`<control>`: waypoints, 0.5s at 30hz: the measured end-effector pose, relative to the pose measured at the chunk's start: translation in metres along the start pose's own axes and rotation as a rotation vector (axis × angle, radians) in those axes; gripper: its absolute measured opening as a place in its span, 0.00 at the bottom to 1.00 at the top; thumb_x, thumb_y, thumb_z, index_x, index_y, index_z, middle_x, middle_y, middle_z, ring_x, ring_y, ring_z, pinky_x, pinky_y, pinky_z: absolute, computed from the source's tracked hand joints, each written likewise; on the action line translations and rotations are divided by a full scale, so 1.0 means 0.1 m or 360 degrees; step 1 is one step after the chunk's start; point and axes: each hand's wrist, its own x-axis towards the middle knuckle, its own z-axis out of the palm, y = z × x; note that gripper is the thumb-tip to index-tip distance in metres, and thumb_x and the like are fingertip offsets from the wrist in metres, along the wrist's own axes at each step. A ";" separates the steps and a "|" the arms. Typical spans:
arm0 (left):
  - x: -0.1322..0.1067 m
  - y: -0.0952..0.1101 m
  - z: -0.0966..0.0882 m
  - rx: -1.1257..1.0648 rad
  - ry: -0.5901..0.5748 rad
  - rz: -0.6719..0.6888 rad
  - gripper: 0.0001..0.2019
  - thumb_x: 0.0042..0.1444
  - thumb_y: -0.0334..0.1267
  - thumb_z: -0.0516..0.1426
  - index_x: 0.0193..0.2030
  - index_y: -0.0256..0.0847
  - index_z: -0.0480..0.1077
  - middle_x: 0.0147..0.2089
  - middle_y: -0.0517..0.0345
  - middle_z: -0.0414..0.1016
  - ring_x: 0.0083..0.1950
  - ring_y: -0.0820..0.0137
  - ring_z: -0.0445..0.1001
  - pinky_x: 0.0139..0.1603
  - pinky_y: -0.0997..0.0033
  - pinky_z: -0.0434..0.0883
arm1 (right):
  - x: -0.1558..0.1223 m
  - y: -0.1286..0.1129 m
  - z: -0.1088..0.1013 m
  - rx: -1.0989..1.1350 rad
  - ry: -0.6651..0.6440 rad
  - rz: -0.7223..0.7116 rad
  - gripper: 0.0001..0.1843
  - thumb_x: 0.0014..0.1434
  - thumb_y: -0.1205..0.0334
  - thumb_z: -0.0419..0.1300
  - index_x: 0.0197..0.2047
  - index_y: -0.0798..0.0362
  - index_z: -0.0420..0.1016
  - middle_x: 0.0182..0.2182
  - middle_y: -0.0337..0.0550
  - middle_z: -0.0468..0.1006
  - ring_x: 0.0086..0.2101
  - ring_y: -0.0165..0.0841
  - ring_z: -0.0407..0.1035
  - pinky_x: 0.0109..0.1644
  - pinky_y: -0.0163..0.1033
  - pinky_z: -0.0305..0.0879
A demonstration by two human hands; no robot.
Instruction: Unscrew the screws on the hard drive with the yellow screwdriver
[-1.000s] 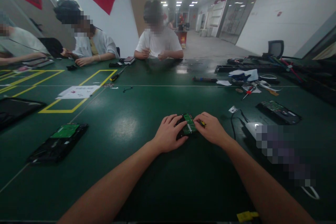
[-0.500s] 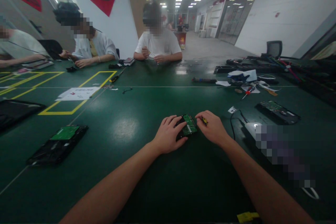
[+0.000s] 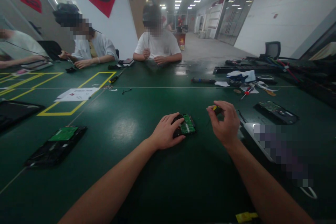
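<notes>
A small black drive with a green circuit board (image 3: 187, 126) lies on the green table (image 3: 147, 112) in front of me. My left hand (image 3: 168, 131) rests on its left side, fingers curled over the black casing and holding it down. My right hand (image 3: 225, 122) is lifted a little to the right of the drive, apart from it. Its fingers are closed round a small yellow-and-black tool (image 3: 215, 108), most of which is hidden inside the hand.
Another opened drive (image 3: 56, 143) lies at the near left and one more (image 3: 275, 110) at the right. Tools, cloths and cables (image 3: 246, 80) clutter the far right. A paper sheet (image 3: 77, 94) lies in a yellow-taped box. Three people sit across the table.
My right hand has lifted off the circuit board and moved right and up with the small tool in it. My left hand stays on the drive.
</notes>
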 end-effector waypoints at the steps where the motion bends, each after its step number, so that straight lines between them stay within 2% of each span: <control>1: 0.01 -0.02 0.01 0.0002 0.0015 -0.0011 0.38 0.60 0.54 0.61 0.73 0.44 0.58 0.75 0.41 0.55 0.73 0.48 0.59 0.71 0.43 0.60 | -0.01 0.01 0.02 0.0013 -0.0046 -0.0002 0.18 0.66 0.60 0.62 0.58 0.46 0.68 0.50 0.51 0.77 0.53 0.45 0.71 0.60 0.54 0.69; 4: 0.02 -0.07 0.05 0.0092 0.0125 -0.0112 0.41 0.57 0.57 0.62 0.72 0.42 0.58 0.76 0.40 0.53 0.75 0.45 0.54 0.73 0.40 0.56 | -0.03 0.04 0.07 0.0044 -0.0258 0.0030 0.25 0.67 0.62 0.59 0.66 0.47 0.62 0.52 0.52 0.75 0.52 0.44 0.72 0.61 0.53 0.69; 6: 0.03 -0.09 0.08 0.0177 0.0215 -0.0207 0.42 0.55 0.59 0.63 0.72 0.41 0.59 0.76 0.38 0.52 0.76 0.42 0.51 0.74 0.38 0.53 | -0.04 0.04 0.08 0.0002 -0.0331 0.0062 0.28 0.67 0.64 0.57 0.69 0.47 0.60 0.54 0.53 0.74 0.53 0.44 0.71 0.60 0.53 0.69; 9: 0.03 -0.08 0.11 0.0258 0.0286 -0.0276 0.42 0.55 0.60 0.63 0.70 0.39 0.60 0.74 0.37 0.55 0.75 0.42 0.53 0.73 0.37 0.53 | -0.03 0.05 0.08 -0.0086 -0.0392 0.0123 0.31 0.65 0.64 0.56 0.71 0.48 0.58 0.53 0.54 0.74 0.51 0.46 0.72 0.56 0.53 0.71; 11: 0.02 0.00 0.12 0.0298 0.0302 -0.0265 0.38 0.58 0.57 0.62 0.69 0.39 0.61 0.73 0.38 0.58 0.75 0.43 0.54 0.73 0.37 0.54 | -0.03 0.05 0.08 -0.0140 -0.0407 0.0152 0.33 0.65 0.64 0.55 0.72 0.49 0.57 0.51 0.54 0.75 0.48 0.46 0.73 0.53 0.54 0.72; 15: 0.00 0.23 0.15 0.0344 0.0270 -0.0159 0.29 0.63 0.44 0.58 0.68 0.36 0.62 0.71 0.37 0.62 0.74 0.47 0.56 0.73 0.42 0.57 | -0.03 0.07 0.09 -0.0246 -0.0344 0.0175 0.33 0.64 0.61 0.57 0.72 0.50 0.58 0.47 0.53 0.76 0.44 0.46 0.73 0.50 0.55 0.73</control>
